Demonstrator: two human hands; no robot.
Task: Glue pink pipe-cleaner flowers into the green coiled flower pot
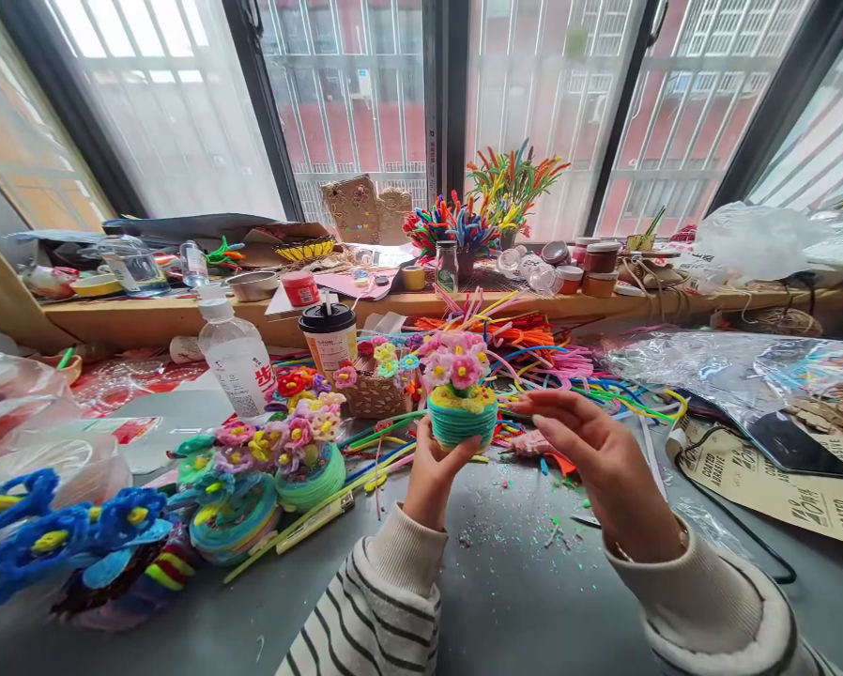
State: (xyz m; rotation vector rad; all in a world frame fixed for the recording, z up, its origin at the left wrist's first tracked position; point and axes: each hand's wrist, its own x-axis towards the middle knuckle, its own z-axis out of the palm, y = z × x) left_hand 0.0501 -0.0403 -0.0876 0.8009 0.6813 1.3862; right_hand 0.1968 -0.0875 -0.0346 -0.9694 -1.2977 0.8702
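Observation:
Near the middle of the view, my left hand (436, 474) grips a small teal pot (462, 422) from below, thumb across its front. The pot stands upright, with a yellow top layer and a bunch of pink fuzzy flowers (462, 361) rising from it. My right hand (597, 460) is raised just to the right of the pot, fingers apart and extended toward it, not touching it; nothing shows between them. Below the hands, small glittery bits (513, 526) are scattered over the grey table (534, 610).
Finished flower pots (235, 516) and blue flowers (48, 540) stand at left, beside a plastic bottle (235, 361) and a lidded cup (329, 338). Coloured pipe cleaners (534, 361) lie behind the hands. Abrasive paper (766, 479) and a black cable (731, 526) are at right.

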